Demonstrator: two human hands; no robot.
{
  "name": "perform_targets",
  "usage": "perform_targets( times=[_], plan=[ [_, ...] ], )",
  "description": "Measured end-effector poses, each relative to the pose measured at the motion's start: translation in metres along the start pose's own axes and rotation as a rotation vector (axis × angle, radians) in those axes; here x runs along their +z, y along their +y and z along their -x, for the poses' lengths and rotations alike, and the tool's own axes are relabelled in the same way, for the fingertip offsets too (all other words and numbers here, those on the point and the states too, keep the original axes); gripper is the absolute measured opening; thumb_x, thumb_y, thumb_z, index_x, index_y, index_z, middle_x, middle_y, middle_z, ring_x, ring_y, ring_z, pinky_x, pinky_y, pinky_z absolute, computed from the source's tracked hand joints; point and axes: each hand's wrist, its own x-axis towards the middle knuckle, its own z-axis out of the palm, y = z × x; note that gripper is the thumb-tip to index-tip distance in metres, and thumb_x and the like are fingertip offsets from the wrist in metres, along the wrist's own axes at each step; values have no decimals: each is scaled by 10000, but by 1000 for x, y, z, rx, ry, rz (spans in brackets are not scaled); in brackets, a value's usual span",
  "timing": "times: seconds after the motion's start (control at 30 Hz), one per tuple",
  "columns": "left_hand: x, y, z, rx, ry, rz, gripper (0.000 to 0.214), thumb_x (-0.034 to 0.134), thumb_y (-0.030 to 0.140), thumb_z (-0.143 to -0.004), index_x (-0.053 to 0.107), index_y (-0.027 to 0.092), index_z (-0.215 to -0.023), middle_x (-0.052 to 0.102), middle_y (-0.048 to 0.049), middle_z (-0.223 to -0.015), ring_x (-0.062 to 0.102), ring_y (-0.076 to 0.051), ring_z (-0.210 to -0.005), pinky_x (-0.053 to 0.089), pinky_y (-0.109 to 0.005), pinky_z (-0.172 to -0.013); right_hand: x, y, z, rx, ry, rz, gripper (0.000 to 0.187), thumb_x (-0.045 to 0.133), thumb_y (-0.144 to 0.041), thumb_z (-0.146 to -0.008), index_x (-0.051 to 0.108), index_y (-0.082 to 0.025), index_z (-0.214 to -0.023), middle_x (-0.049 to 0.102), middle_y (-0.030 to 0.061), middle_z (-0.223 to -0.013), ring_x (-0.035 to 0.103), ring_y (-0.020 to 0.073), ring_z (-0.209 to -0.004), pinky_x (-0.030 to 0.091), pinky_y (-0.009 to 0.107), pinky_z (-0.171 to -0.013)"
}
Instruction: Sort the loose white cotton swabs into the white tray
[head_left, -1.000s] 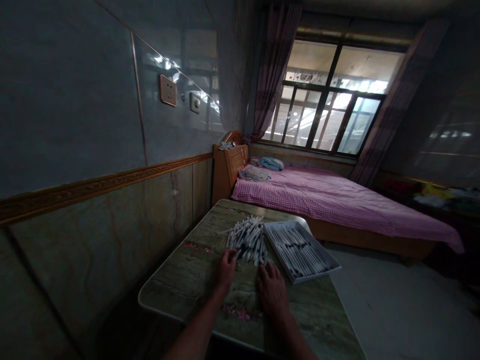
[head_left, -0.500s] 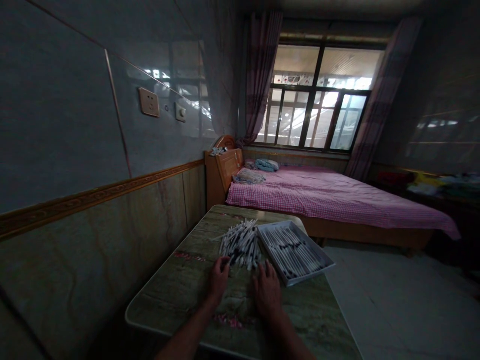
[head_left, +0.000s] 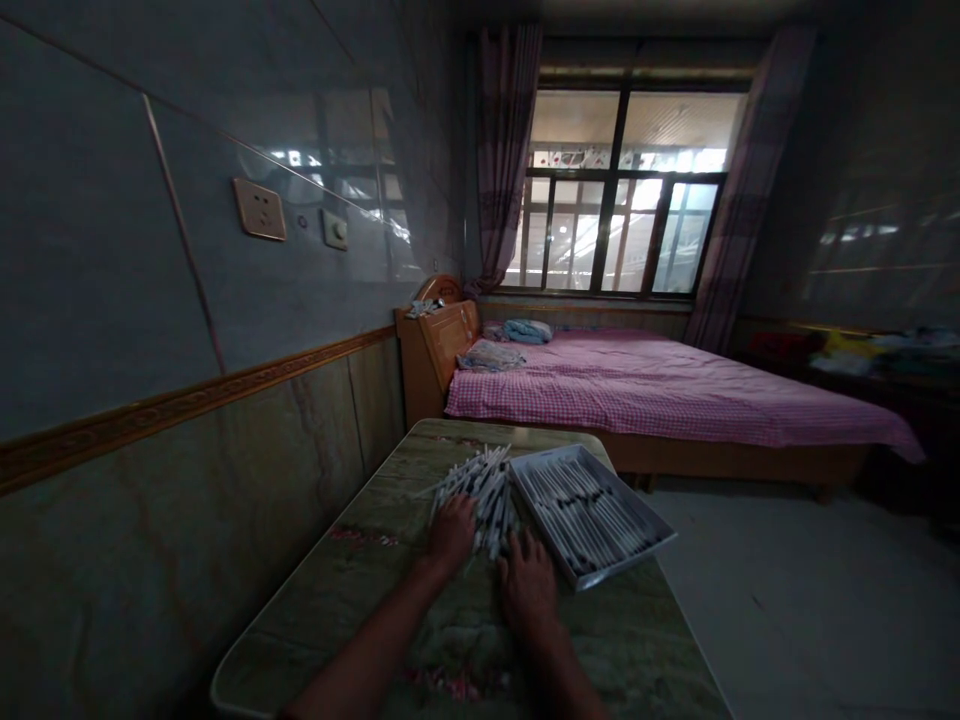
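My left hand (head_left: 452, 531) lies over the left side of a loose pile of thin white pen-like sticks (head_left: 491, 492) with dark parts. Its fingers bend down onto the sticks and their tips are hidden; no stick shows lifted in them. Just right of it, my right hand (head_left: 528, 580) rests on the table by the near end of the pile, fingers apart and holding nothing that I can see. A shallow white tray (head_left: 591, 580) stands beside the right hand, angled on the table. Inside it, similar sticks (head_left: 592, 500) lie side by side in two rows.
The small table (head_left: 330, 610) has a green marbled top with pink flower prints. A tiled wall (head_left: 322, 430) runs along the left. Beyond the table stands a bed (head_left: 637, 385) with a pink checked cover, under a window (head_left: 622, 200). Grey floor (head_left: 780, 570) lies to the right.
My left hand has moved forward and slightly right, from the pile's near left edge onto the sticks. My right hand stays near the pile and tray. The view has shifted slightly.
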Motion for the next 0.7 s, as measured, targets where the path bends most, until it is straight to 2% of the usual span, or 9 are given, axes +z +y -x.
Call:
perform_targets(
  times=[0.17,0.3,0.53,0.7],
  plan=[
    [19,6,-18,3,-72,-3,367,572,124,-738,723,225,-1057,627,-151,-1329,465,-344,-1332,281,-500,-1127,-2,0,0,-4,-6,-12,461,415,-275,-941,559,-148,-1360,532,134,-1421,472,304,-1295,326,437,-1075],
    [25,9,-23,8,-65,26,340,565,113,-723,737,236,-990,676,-155,-1245,501,-353,-1295,271,-522,-1122,-6,-1,-2,-8,-18,-31,437,426,-255,-927,590,-159,-1319,565,131,-1385,486,303,-1275,345,439,-1053],
    [10,18,-21,-17,21,93,201,567,109,-733,733,221,-731,754,-152,-932,648,-322,-1051,376,-438,-1039,-13,-3,-2,-28,-29,-27,400,444,-235,-911,624,-165,-1261,601,124,-1337,513,297,-1241,360,413,-1035],
    [-7,22,-7,-71,130,146,233,530,126,-776,736,230,-811,762,-117,-906,684,-284,-918,459,-396,-912,-14,-3,-2,-36,-3,-59,388,444,-203,-897,646,-146,-1223,611,149,-1314,532,304,-1217,375,421,-1020]
  ],
)
